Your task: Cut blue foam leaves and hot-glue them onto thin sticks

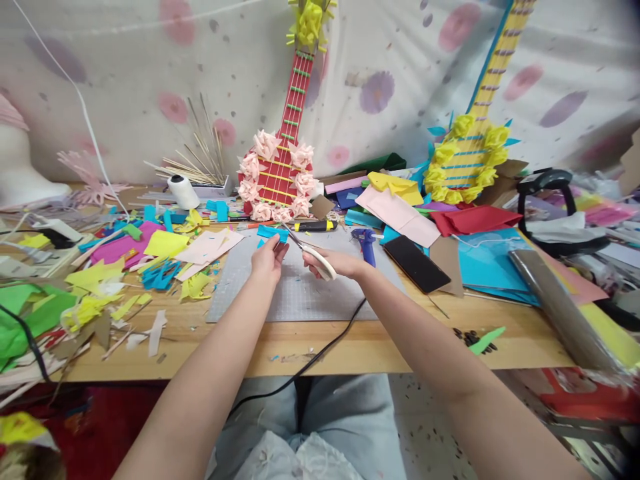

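Note:
Between the fingers of my left hand point(269, 260) is a strip of blue paper point(271, 233), its upper part showing above the fingertips. My right hand point(325, 260) is closed round a pair of scissors point(320, 259) with white handles. The blades point up and left, close to the blue paper; whether they touch it I cannot tell. Both hands are over the grey cutting mat point(295, 310). Just beyond them a yellow and black utility knife point(315, 227) lies on the mat, and a blue glue gun point(367, 245) rests to the right.
Paper scraps point(167, 243) cover the left side of the wooden table. A red guitar model point(276, 180) with pink paper roses and a yellow one point(463, 160) stand against the back. On the right are a phone point(417, 263) and blue sheets point(493, 267). A black cable point(320, 360) crosses the front edge.

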